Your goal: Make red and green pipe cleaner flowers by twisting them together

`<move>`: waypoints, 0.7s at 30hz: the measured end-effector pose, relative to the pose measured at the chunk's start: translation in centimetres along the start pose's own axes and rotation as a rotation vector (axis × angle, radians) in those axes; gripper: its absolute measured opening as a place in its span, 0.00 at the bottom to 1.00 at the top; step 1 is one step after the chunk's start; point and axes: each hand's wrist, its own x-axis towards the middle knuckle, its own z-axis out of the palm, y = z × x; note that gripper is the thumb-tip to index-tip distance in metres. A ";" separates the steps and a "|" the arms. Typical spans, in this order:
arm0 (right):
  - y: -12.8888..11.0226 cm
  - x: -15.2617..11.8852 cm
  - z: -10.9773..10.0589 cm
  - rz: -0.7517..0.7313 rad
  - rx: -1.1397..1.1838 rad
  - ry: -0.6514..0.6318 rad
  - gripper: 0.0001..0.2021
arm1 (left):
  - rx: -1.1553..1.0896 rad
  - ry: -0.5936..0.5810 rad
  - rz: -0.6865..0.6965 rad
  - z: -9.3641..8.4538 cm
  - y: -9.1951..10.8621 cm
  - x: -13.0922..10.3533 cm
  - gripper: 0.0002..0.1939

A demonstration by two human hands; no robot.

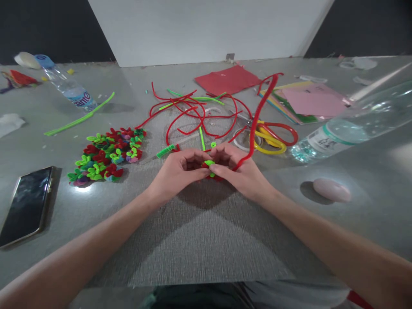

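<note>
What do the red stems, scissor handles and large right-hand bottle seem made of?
Red stems: probably chenille over hidden wire; fuzzy edges, held curves. Scissor handles: likely plastic, smooth, brightly coloured. Large bottle: apparently glossy plastic, see-through with highlights.

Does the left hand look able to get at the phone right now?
Probably yes, once free: the left hand helps hold a small fuzzy piece. The colourful pile edges the way to the phone, but its near side looks open.

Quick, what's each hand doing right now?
Left hand: closed, pinching a small red-and-green fuzzy piece.
Right hand: closed on the same piece, a long red pipe cleaner rising above it.
</note>
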 end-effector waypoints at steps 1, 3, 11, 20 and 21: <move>0.2 0.0 0.0 0.016 0.006 -0.021 0.08 | -0.013 0.008 -0.004 0.0 0.0 0.0 0.11; 0.5 0.1 -0.1 0.039 0.019 -0.032 0.11 | -0.046 0.014 -0.021 0.1 0.1 0.0 0.13; 0.0 0.1 0.3 0.050 0.195 -0.001 0.08 | -0.346 0.020 -0.107 0.4 -0.2 -0.1 0.14; 0.5 0.3 0.3 0.015 0.087 0.012 0.06 | -0.173 -0.007 0.012 0.4 -0.2 -0.2 0.14; 0.5 0.3 0.4 0.011 0.093 0.019 0.07 | -0.171 0.003 0.022 0.5 -0.2 -0.1 0.14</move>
